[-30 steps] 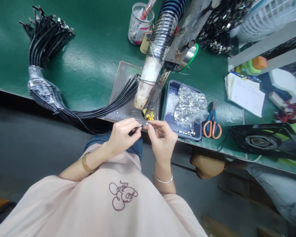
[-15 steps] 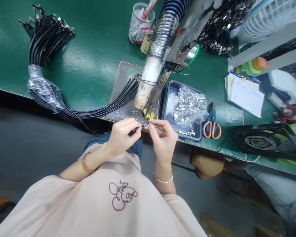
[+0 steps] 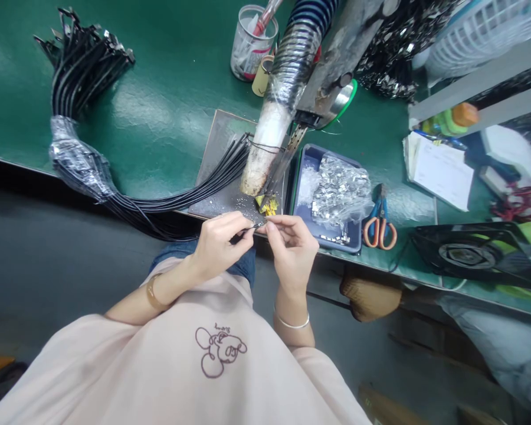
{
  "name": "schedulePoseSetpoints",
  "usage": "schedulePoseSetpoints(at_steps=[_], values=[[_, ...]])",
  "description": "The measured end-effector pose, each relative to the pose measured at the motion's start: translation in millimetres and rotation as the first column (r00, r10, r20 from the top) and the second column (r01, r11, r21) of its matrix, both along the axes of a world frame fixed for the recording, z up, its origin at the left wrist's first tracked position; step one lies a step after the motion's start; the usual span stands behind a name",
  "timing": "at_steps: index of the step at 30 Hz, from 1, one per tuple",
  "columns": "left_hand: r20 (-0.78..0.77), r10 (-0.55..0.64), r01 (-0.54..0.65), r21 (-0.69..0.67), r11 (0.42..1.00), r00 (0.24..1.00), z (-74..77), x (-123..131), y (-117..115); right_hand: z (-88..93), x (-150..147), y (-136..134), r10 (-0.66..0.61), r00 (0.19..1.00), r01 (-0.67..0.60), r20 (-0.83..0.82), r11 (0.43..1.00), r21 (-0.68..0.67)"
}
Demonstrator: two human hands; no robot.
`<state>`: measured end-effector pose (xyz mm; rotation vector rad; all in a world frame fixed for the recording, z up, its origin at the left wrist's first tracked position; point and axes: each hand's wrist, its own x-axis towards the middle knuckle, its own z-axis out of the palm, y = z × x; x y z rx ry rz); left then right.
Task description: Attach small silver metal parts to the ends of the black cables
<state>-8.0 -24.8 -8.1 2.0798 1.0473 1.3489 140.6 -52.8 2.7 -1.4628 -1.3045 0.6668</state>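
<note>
At the bench edge my left hand (image 3: 221, 242) pinches the end of a black cable (image 3: 255, 227) between thumb and fingertips. Close against it, my right hand (image 3: 292, 245) has its thumb and index finger pressed together at the cable's tip; whatever they grip is too small to make out. Just beyond my fingertips lies a yellow sponge-like piece (image 3: 268, 205), under the soldering tool's metal rod (image 3: 287, 156). A bundle of black cables (image 3: 190, 198) runs over a grey board (image 3: 210, 141), its middle wrapped in clear film.
A ribbed hose (image 3: 287, 71) hangs over the board. Right of it are a blue tray (image 3: 356, 236) with a bag of small metal connectors (image 3: 340, 189), orange-handled cutters (image 3: 380, 221), a black fan (image 3: 469, 254) and papers (image 3: 442, 171). A clear cup (image 3: 243, 56) stands behind.
</note>
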Motion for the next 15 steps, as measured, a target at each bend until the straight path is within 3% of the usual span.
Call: schedulePoseSetpoints(at_steps=[11, 13, 15], values=[[0.0, -0.036, 0.036, -0.011, 0.999, 0.999, -2.4, 0.3, -0.6, -3.3, 0.7, -2.9, 0.019, 0.988, -0.019, 0.153, 1.0, 0.0], [0.045, -0.07, 0.074, -0.088, 0.993, 0.997, -1.5, -0.2, -1.2, -1.9, 2.6, -3.0, -0.007, 0.987, 0.004, 0.163, 1.0, 0.018], [0.148, -0.107, 0.142, -0.256, 0.956, 0.983, 1.6, -1.3, -1.3, 1.8, 6.0, -2.7, -0.053, 0.989, 0.048, 0.14, 0.998, 0.041]])
